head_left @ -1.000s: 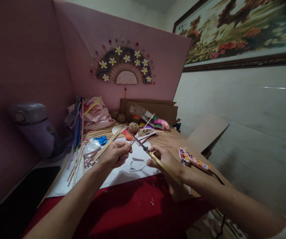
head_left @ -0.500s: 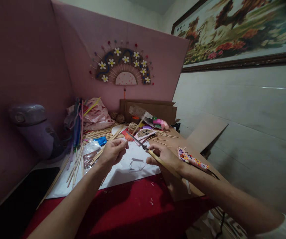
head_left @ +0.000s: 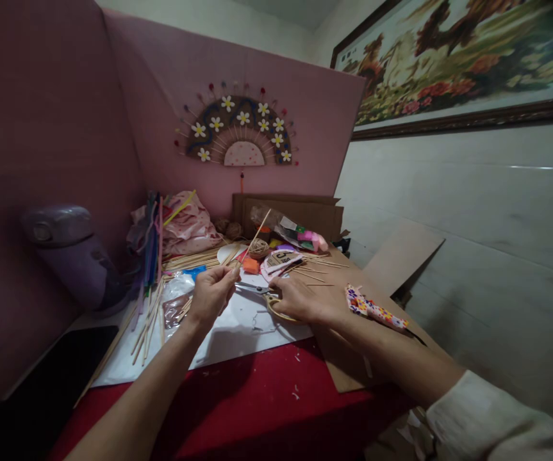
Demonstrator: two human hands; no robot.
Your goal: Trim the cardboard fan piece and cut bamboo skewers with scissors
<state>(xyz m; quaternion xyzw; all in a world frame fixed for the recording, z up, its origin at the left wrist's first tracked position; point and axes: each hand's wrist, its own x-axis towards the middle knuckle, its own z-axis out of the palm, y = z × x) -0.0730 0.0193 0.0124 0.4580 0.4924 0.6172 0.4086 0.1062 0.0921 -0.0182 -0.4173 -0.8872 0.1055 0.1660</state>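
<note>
My left hand (head_left: 213,294) is pinched around a thin wooden stick (head_left: 257,230), which slants up and to the right from the fingertips. My right hand (head_left: 293,299) grips scissors (head_left: 259,290) with pale yellow handles, low over the white sheet (head_left: 238,339). Their blades point left, and the tips end close to my left hand, partly behind it. An orange lump (head_left: 250,265) lies just beyond the blades, beside a pink-edged half-round piece (head_left: 280,261) of printed card. Small white scraps (head_left: 258,320) lie under the scissors.
Loose sticks (head_left: 148,330), plastic packets (head_left: 176,301) and a purple bottle (head_left: 79,256) stand or lie on the left. A flower-patterned glue gun (head_left: 375,310) rests on the cardboard at right. Behind, a decorated fan (head_left: 242,128) hangs on a pink panel.
My right hand has brought the scissors down and turned the blades leftward. My left hand has shifted slightly left, and the stick in it now points upward.
</note>
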